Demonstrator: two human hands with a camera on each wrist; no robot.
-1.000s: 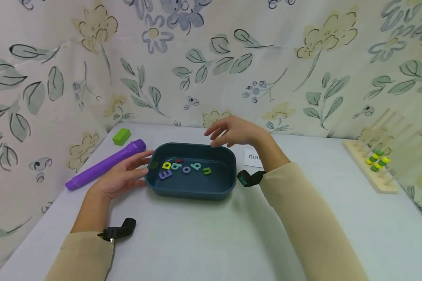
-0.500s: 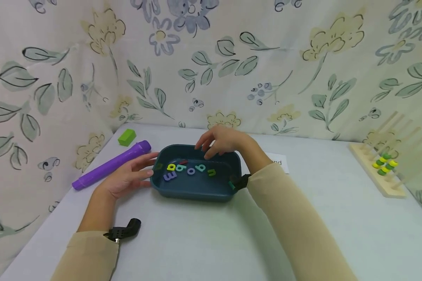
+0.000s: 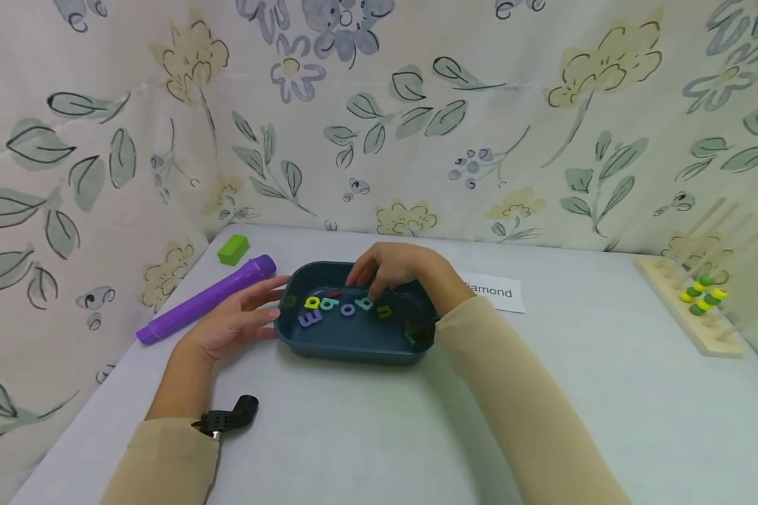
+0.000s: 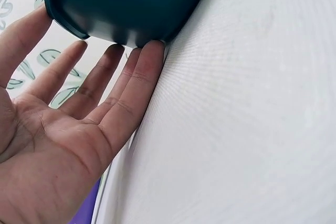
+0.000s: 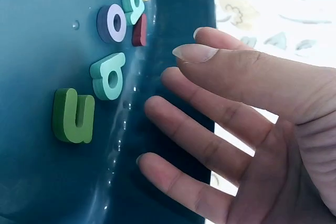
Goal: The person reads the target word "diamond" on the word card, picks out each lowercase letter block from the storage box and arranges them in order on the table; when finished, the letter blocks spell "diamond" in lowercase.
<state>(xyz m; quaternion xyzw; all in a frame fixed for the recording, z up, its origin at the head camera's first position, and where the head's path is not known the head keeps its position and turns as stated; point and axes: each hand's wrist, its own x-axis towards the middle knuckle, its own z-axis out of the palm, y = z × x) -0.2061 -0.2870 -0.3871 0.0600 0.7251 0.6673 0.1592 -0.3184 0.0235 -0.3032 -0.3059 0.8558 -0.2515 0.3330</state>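
Observation:
A dark teal tray (image 3: 354, 340) holds several small coloured letters. Along its left end lies my left hand (image 3: 236, 322), fingers extended; in the left wrist view the fingertips touch the tray's outer wall (image 4: 126, 9). My right hand (image 3: 398, 265) reaches over the far rim with spread, slightly bent fingers and holds nothing. In the right wrist view, its fingertips hover beside a teal letter (image 5: 109, 77), a green letter (image 5: 73, 116), a purple o (image 5: 111, 23) and a red piece (image 5: 139, 31). A yellow letter (image 3: 312, 303) and a purple m (image 3: 310, 318) sit towards the tray's left.
A white card (image 3: 499, 291) reading "diamond", its left part covered by the right arm, lies right of the tray. To the left are a purple tube (image 3: 208, 298) and a green block (image 3: 233, 250). A wooden peg rack (image 3: 688, 308) with rings stands far right.
My right hand has moved left and down from beyond the far rim into the tray, uncovering more of the card. The left hand stays at the tray's left end. The view has shifted slightly.

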